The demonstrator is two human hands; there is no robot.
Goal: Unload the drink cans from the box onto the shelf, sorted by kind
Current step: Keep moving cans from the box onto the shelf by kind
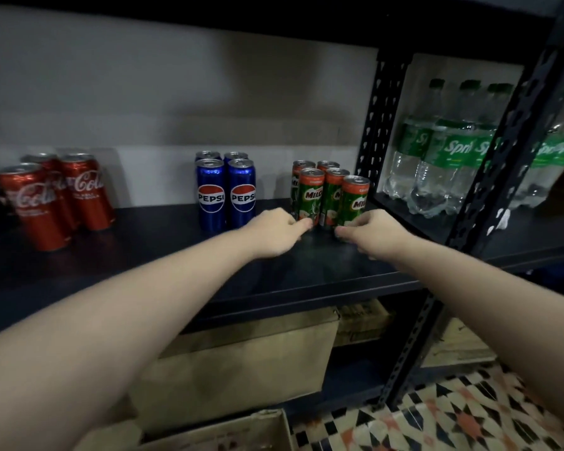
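Observation:
Three kinds of cans stand grouped on the dark shelf [137, 252]: red Coca-Cola cans [46, 203] at the left, several blue Pepsi cans [225, 193] in the middle, several green Milo cans [331, 190] at the right. My left hand [275, 234], fingers loosely curled, touches the base of the front-left Milo can [310, 195] with its thumb tip. My right hand [373, 234] pinches the base of the rightmost Milo can [355, 198], which stands upright on the shelf. The open cardboard box [241, 428] shows only its rim at the bottom edge; what it holds is hidden.
Sprite bottles [437, 157] fill the neighbouring bay behind a black perforated upright [378, 125]. Closed cardboard cartons [241, 359] sit on the lower shelf. A patterned tile floor [453, 418] lies at the lower right.

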